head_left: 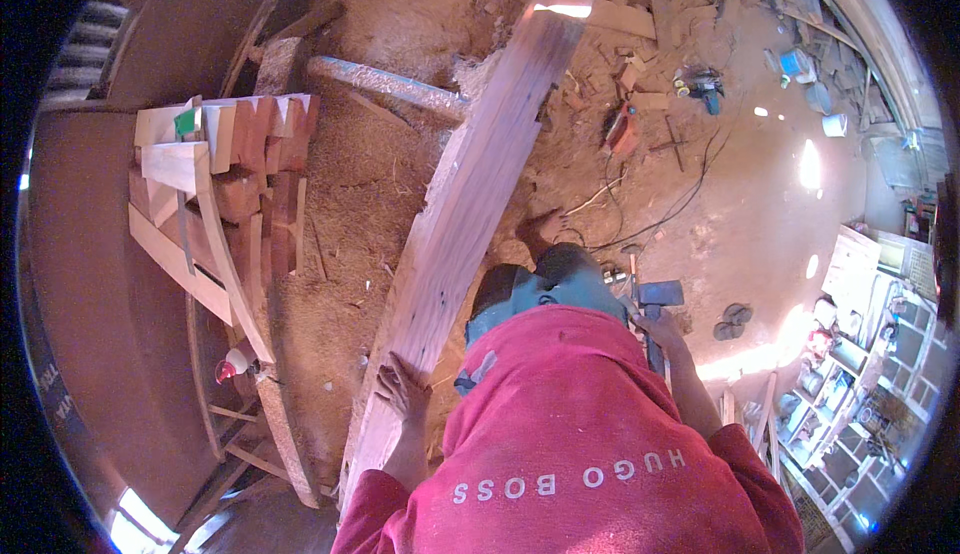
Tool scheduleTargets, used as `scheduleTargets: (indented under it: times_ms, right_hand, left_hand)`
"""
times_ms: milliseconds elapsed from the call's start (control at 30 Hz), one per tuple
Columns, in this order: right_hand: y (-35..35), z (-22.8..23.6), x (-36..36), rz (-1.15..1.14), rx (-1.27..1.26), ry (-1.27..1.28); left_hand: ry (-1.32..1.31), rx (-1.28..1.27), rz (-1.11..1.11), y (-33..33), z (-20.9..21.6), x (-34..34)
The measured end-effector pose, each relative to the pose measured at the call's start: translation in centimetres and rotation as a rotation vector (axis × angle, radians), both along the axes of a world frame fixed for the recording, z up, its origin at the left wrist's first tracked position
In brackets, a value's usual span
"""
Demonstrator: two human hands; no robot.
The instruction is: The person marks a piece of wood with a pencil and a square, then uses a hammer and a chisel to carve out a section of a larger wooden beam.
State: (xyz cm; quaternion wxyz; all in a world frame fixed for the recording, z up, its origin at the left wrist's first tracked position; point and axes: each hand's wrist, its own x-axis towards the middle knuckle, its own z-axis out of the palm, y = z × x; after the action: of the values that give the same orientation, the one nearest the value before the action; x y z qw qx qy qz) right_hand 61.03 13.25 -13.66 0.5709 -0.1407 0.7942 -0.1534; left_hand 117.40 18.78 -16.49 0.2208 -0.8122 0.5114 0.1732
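A long, wide wooden plank runs slantwise from the lower left to the top middle, one long edge rough and bark-like. On its near end lies my left hand, fingers apart against the wood. At my right side, my right hand is closed round the handle of a mallet-like tool with a dark, blocky head. Just beyond that head, a small hammer with an orange handle shows in part. The plank's lower end is partly hidden by my left sleeve.
Cut timber pieces are stacked at left, near a red-and-white bottle. A pole lies beyond the plank. Wood scraps, a power tool and black cables lie on the dusty floor. Cluttered shelving stands at right.
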Motion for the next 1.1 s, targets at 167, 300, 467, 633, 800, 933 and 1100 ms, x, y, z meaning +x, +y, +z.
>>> scheduleTargets:
  times_ms: [167, 300, 467, 633, 800, 933, 1100]
  right_hand:
    - [3.4, -5.4, 0.6, 0.201, 0.059, 0.077]
    - [3.5, -4.1, 3.5, 0.057, -0.03, 0.014]
    - [4.7, -5.0, 3.1, 0.216, -0.019, 0.117]
    - [5.7, -3.5, 2.6, 0.135, -0.027, 0.164]
    - [4.5, -2.7, 2.8, 0.131, -0.086, 0.187]
    - [4.2, -2.6, 3.4, 0.13, -0.123, 0.177]
    - [4.1, -4.0, 3.6, 0.083, -0.087, 0.166]
  left_hand:
    - [-0.032, -0.086, -0.074, 0.1, -0.6, -0.6]
    - [-0.106, -0.167, -0.132, 1.5, -2.7, 0.2]
    - [-0.126, -0.183, -0.142, 2.1, -3.9, 0.5]
    - [0.203, -0.026, -0.053, -0.6, -0.2, 2.1]
    - [0.788, -0.159, -0.341, -0.5, -1.6, 13.5]
    - [0.634, -0.191, 0.068, -0.1, 1.4, 13.8]
    - [0.459, -0.17, 0.162, -1.0, 2.3, 13.3]
